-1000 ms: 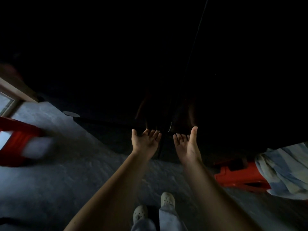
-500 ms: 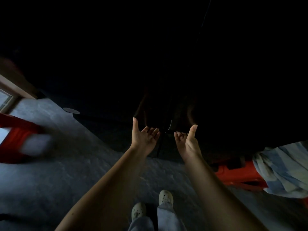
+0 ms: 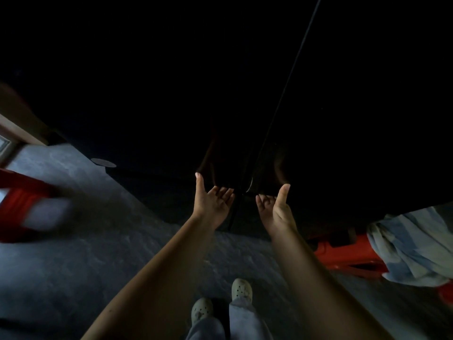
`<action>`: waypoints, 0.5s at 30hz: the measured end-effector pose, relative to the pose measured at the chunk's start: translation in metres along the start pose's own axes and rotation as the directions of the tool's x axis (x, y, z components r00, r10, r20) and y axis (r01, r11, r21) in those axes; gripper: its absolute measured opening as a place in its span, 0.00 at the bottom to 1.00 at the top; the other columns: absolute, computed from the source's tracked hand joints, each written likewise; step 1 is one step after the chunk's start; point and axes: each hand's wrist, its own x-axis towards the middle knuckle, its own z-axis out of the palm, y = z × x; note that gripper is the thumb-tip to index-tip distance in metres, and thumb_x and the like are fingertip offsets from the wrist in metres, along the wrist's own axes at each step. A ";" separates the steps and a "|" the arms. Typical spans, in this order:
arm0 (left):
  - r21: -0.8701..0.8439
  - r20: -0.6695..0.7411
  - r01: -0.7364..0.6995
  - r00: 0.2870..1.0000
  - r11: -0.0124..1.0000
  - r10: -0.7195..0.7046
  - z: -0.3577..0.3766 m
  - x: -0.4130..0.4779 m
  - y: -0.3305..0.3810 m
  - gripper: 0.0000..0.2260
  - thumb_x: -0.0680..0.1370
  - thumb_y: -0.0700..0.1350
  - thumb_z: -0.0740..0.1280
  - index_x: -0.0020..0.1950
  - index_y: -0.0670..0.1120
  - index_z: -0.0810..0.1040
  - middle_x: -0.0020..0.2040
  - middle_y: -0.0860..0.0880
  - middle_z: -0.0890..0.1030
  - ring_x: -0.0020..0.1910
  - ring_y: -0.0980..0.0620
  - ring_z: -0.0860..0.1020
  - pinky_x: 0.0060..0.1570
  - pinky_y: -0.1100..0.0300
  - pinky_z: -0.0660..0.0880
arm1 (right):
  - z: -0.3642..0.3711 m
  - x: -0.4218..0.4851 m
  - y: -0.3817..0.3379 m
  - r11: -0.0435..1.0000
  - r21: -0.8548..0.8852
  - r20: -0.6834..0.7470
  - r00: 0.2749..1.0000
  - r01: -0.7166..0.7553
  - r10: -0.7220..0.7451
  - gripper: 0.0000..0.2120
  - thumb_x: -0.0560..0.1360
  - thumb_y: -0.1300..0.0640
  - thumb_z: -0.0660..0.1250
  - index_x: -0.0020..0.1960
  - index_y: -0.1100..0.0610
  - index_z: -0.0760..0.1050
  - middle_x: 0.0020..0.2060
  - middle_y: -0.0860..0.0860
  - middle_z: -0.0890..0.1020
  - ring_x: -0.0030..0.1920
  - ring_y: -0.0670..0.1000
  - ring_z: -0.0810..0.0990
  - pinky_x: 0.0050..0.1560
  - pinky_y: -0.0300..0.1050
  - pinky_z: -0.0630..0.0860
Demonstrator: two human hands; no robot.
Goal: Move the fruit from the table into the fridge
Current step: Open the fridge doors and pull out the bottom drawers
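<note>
Fingers (image 3: 224, 192) loosely spread and holding nothing, your left hand (image 3: 212, 207) and right hand (image 3: 275, 212) hover palms-up at the lower edge of the dark fridge (image 3: 355, 119) mid-frame, grey floor (image 3: 85, 241) spreading lower left, red stool (image 3: 343, 256) crowding lower right.

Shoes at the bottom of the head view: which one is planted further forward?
The right shoe: it sits higher in the frame, its toe ahead on the grey floor, while the left shoe sits further back, closer to the person.
</note>
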 end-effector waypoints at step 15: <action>0.017 -0.027 0.027 0.999 0.999 -0.027 -0.015 -0.006 -0.002 0.45 0.72 0.71 0.57 0.75 0.39 0.57 0.72 0.38 0.64 0.72 0.42 0.63 0.72 0.50 0.57 | -0.031 -0.034 0.012 0.999 -0.034 0.022 0.999 -0.038 0.039 0.47 0.64 0.30 0.57 0.73 0.59 0.58 0.71 0.59 0.66 0.70 0.56 0.66 0.72 0.53 0.61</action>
